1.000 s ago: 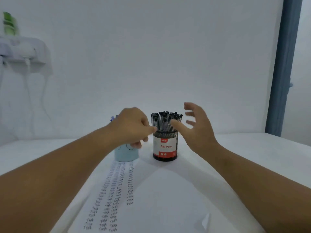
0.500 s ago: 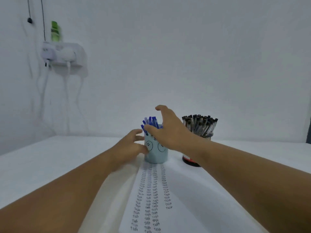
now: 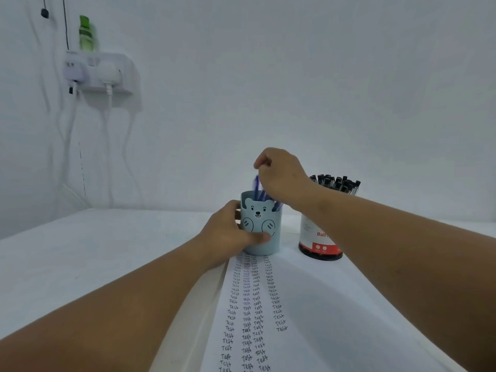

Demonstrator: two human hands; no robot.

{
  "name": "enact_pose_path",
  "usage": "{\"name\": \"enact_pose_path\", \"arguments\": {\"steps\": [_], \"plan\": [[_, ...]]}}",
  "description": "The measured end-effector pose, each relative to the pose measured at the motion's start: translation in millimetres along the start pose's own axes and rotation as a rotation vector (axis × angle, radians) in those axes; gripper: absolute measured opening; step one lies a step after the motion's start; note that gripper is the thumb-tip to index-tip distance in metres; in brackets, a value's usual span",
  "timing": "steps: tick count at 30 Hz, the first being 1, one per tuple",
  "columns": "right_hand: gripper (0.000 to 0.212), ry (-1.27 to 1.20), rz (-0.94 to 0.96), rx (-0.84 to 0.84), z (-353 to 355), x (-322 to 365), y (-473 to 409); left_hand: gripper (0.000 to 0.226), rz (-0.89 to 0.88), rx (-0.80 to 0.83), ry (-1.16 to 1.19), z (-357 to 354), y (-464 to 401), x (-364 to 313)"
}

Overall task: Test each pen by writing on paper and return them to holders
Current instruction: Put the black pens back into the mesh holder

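A light blue bear-face holder [image 3: 264, 224] stands at the far end of a white paper [image 3: 308, 318] covered in columns of the word "Test". My left hand [image 3: 230, 232] wraps around the holder's left side. Above it, my right hand [image 3: 280, 175] pinches the top of a blue pen [image 3: 257, 187] that is partly lifted, its lower end still inside among other blue pens. To the right stands a black mesh holder [image 3: 316, 242] with a red and white "Ball Pens" label, full of black-capped pens [image 3: 335, 182].
The white table [image 3: 94, 251] meets a white wall. On the wall at the upper left hangs a power strip shelf [image 3: 99, 73] with cables running down and a green bottle [image 3: 86, 33] on top.
My left hand has closed around the blue holder's side. My right hand has pinched a blue pen and raised it partway out. The view has shifted slightly.
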State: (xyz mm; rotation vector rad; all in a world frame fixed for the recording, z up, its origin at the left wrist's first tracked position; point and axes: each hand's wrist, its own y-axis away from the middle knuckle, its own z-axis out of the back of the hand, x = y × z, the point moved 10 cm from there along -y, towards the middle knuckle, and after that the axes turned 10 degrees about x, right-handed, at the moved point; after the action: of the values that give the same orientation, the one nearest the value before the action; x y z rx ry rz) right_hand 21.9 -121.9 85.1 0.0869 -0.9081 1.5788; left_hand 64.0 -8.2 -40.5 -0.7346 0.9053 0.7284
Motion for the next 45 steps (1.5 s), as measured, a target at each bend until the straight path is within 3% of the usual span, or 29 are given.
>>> {"name": "enact_pose_path", "arguments": {"steps": [4, 8, 12, 14, 18, 22, 24, 26, 31, 35, 38, 40, 42, 43, 45], "plan": [[0.034, 0.09, 0.009, 0.143, -13.9, 6.0, 5.5, 0.073, -0.013, 0.004, 0.018, -3.3, 2.0, -3.9], [0.014, 0.249, 0.086, 0.134, -16.0, 9.3, 5.3, 0.072, -0.003, 0.0, 0.02, -3.5, 3.5, -3.0], [0.015, 0.064, 0.199, 0.171, -20.0, 19.3, 9.1, 0.069, -0.02, -0.019, -0.015, -2.6, 5.7, -5.8], [0.014, 0.212, 0.256, 0.238, -29.0, 25.3, 11.0, 0.068, -0.045, -0.028, -0.034, -2.6, 7.1, -10.2], [0.003, 0.402, 0.218, 0.163, -21.1, 20.9, 8.7, 0.07, -0.041, -0.035, -0.001, -2.4, 7.3, -11.9], [0.026, 0.4, 0.155, 0.144, -14.7, 12.7, 7.8, 0.062, -0.029, -0.03, -0.035, -4.7, 7.3, -12.1], [0.033, 0.358, 0.232, 0.107, -9.1, 21.3, 13.2, 0.06, -0.007, -0.015, -0.047, -5.4, 7.5, -9.2], [0.026, 0.271, 0.335, 0.05, 1.0, 34.1, 24.5, 0.062, 0.014, 0.041, -0.078, -6.7, 8.5, -6.0], [0.014, -0.032, 0.473, -0.081, 39.4, 28.3, 71.4, 0.079, 0.171, 0.322, -0.59, -9.4, 24.1, 4.9], [0.015, -0.08, 0.426, -0.292, 73.8, -21.5, 117.6, 0.063, 0.155, 0.354, -0.652, -7.0, 25.0, 8.7], [0.048, -0.267, 0.184, -0.501, 97.7, -84.8, 134.3, 0.058, 0.161, 0.352, -0.71, -12.5, 21.0, 11.3], [0.074, -0.329, -0.084, -0.417, 87.4, -128.2, 126.2, 0.057, 0.174, 0.372, -0.783, -19.6, 18.0, 15.1], [0.094, -0.321, -0.273, -0.161, 55.4, -160.0, 116.1, 0.055, 0.182, 0.397, -0.832, -26.2, 17.0, 19.1], [0.096, -0.301, -0.308, -0.02, 38.4, -167.0, 112.6, 0.055, 0.185, 0.404, -0.849, -28.5, 16.3, 19.8], [0.073, -0.252, -0.312, 0.184, 14.9, -170.6, 108.3, 0.055, 0.197, 0.405, -0.868, -29.8, 13.8, 20.4]]}}
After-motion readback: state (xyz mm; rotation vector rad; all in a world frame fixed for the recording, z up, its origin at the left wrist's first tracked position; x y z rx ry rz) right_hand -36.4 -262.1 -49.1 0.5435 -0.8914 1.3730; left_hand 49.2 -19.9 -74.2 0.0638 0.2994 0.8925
